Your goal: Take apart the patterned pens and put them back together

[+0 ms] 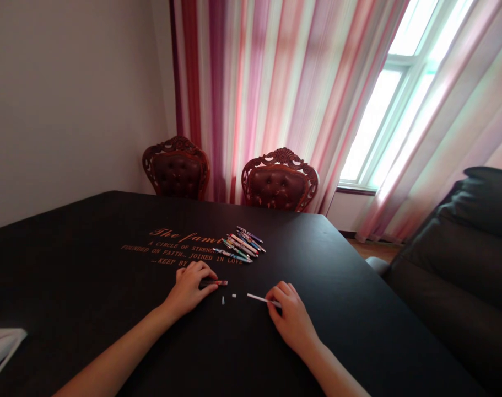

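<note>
My left hand (193, 282) rests low over the table, thumb and fingers closed around a short pen barrel (221, 283) with a reddish, patterned end pointing right. To its right, my right hand (287, 307) pinches a thin white stick (257, 298) that looks like a pen refill; its free end points left. Between the hands lie a small white piece (234, 295) and a tiny pale, narrow piece (223, 300), both apart from the fingers. Beyond them is a loose pile of several click pens (243, 246) in white, blue and other colours.
The black table (89, 242) bears gold lettering, partly covered by the pens. Two carved chairs with dark red backs (280, 184) stand at the far edge. A black leather seat (461, 264) is on the right. A white object (3, 344) lies at the near left.
</note>
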A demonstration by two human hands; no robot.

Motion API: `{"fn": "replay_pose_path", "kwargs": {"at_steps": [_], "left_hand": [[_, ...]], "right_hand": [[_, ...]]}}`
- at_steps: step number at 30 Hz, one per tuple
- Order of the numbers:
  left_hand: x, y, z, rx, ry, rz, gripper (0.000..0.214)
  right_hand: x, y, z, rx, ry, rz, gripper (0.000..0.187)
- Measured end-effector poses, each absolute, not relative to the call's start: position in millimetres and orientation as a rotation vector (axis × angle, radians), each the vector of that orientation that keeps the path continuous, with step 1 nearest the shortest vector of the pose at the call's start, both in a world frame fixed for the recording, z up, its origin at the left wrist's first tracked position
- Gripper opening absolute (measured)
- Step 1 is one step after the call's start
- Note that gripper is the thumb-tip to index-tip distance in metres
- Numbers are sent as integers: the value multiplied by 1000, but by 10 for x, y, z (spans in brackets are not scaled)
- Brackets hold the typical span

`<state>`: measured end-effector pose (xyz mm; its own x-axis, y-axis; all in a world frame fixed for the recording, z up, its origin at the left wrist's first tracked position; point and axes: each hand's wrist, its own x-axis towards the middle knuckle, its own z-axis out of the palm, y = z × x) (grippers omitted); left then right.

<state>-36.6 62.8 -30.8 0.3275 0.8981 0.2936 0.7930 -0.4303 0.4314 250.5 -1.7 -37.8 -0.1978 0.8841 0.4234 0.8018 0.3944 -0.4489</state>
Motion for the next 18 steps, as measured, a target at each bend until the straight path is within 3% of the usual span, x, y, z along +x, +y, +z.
{"fn": "replay_pose_path", "kwargs": {"at_steps": [9,12,18], "left_hand": [[24,224,-121,2638,1213,806,20],[122,104,-119,2686,1135,753,6],[22,115,-107,2654,1192,735,7]], "right_hand": [[2344,-152,-261,-1278,-2233,203,15],[2345,-152,-265,-1210,-2237,276,16],[2548,-5,-390,-1278,-1820,581,7]]}}
